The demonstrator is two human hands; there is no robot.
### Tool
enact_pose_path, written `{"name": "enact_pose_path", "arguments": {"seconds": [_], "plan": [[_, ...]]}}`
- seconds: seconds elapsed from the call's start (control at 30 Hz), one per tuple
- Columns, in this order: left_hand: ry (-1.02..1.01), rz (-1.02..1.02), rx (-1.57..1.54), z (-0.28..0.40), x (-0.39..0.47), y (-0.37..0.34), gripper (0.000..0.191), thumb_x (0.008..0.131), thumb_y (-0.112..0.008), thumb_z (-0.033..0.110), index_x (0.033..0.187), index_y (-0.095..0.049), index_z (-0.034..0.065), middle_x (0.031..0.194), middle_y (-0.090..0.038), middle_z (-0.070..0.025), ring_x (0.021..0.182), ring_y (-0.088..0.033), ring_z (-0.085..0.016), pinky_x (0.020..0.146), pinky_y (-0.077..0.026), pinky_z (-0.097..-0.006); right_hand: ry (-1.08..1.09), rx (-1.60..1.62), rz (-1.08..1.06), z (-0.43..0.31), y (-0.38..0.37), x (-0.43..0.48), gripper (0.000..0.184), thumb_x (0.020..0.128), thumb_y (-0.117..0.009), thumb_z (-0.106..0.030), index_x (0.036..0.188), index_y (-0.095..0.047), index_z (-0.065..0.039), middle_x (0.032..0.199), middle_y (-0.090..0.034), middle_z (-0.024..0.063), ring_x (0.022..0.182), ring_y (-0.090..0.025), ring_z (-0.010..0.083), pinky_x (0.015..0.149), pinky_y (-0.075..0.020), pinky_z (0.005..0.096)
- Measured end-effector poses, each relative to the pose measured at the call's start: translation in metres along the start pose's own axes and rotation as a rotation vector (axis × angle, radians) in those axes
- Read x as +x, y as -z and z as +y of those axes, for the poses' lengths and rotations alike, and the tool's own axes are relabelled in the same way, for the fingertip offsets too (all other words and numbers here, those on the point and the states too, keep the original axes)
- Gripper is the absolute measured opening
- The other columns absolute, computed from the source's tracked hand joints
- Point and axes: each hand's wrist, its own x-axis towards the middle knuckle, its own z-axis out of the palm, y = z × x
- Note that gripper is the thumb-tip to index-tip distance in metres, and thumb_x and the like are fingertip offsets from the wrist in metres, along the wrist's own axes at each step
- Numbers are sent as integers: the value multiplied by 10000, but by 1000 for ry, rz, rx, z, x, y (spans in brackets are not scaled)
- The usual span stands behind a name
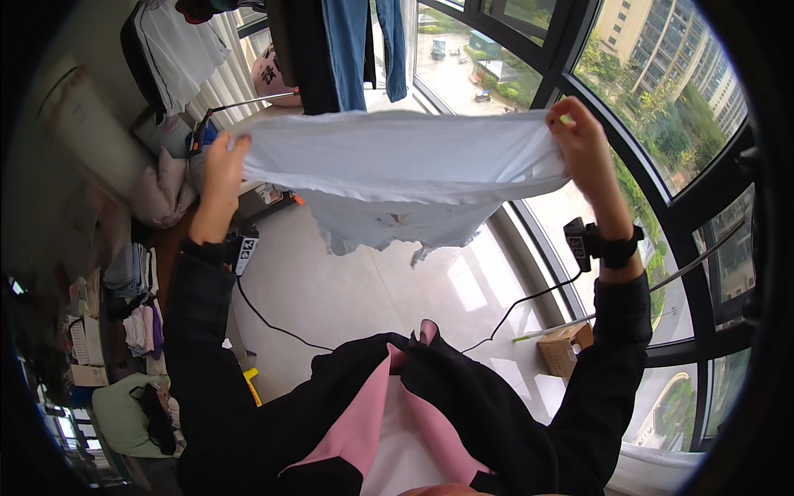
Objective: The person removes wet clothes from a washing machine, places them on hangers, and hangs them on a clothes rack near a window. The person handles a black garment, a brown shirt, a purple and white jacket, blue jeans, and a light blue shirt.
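Observation:
A light blue-grey garment (397, 155) is stretched wide in the air between my raised hands. My left hand (223, 177) grips its left end, and my right hand (577, 139) pinches its upper right corner. The cloth's lower part hangs below the taut band, with an uneven, frilly-looking edge and a small dark mark near its middle. What kind of garment it is, I cannot tell. Both wrists carry strapped-on devices with cables.
Jeans (347, 56) and dark clothes hang just beyond the cloth. Large windows (670, 124) run along the right. A cardboard box (561, 350) stands on the tiled floor (384, 291). Folded clothes (142, 328) and a green cushion (127, 415) lie at the left.

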Motion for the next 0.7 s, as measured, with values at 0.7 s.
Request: {"name": "enact_pose_path", "arguments": {"seconds": [0.7], "plan": [[493,114,-507,-150,-23,-29,70,918,-530,109,975,-506,77,982,-600,-81,895,-620,-226,703,-561,-380,-236,339,-108,145,-124,-14,115,947,-535,-153,985,-549,-45,777,-598,73,655,-538,148,596,-444,282]]}}
